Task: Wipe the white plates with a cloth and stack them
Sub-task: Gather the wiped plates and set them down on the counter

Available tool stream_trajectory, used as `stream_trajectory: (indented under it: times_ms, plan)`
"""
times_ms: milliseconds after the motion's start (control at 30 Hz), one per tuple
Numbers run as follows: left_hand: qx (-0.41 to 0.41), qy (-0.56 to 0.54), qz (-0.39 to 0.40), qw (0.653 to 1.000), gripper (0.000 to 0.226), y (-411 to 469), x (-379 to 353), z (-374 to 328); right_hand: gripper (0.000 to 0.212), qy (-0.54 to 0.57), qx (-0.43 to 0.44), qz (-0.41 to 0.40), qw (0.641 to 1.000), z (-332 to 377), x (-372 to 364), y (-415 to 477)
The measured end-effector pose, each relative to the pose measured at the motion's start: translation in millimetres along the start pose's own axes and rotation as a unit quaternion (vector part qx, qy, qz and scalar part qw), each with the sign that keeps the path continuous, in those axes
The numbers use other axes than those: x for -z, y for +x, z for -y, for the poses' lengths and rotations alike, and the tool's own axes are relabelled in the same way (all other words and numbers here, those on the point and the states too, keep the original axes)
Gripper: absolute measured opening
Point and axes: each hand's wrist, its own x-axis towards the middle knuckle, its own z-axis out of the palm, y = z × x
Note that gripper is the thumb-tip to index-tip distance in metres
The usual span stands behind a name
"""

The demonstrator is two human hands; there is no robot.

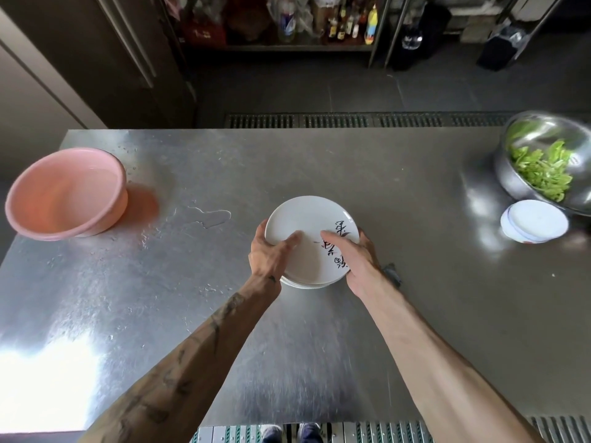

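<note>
Left hand: the left hand gripped the left rim of the top plate, thumb laid across its face and fingers curled around the edge.
Right hand: the right hand held the same plate at its right rim, thumb on the face beside the black brush lettering, fingers hidden under the edge.
Top plate: white and round, with black characters on its right half, it sat over the stack in the middle of the table. Whether it rested on the stack or was held just clear could not be told.
Stack: the rims of more white plates showed under the near edge of the top one.
Cloth: a dark cloth peeked out just right of the right wrist, lying on the table.
Table: a steel table with a small puddle left of the plates.
Far left: a pink basin with water in it.
Far right: a steel bowl of green leaves, and just near it a small white dish with a blue line at its rim.
</note>
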Motion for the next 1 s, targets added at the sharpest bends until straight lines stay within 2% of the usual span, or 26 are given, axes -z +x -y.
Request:
stream_trajectory:
  times_ms: [267, 467, 700, 833, 1000]
  plan:
    - [0.0, -0.031, 0.01, 0.999, 0.067, -12, -4, -1, 0.048, -0.038, 0.007, -0.014, 0.999, 7, 5, 2]
    - [-0.025, -0.01, 0.025, 0.999, 0.071, -19, -8, -9, 0.045, -0.044, 0.011, -0.019, 0.999, 16, 13, -4]
    - [-0.093, 0.043, 0.046, 0.994, 0.073, -43, -5, -23, 0.037, -0.037, 0.034, -0.034, 0.998, 30, 25, -38]
    - [-0.139, 0.053, 0.061, 0.987, 0.049, -63, -3, -26, 0.034, -0.042, 0.052, -0.038, 0.997, 39, 37, -66]
    - [-0.182, 0.051, 0.117, 0.975, 0.065, -103, -4, -25, 0.033, -0.014, 0.079, -0.06, 0.995, 41, 64, -107]
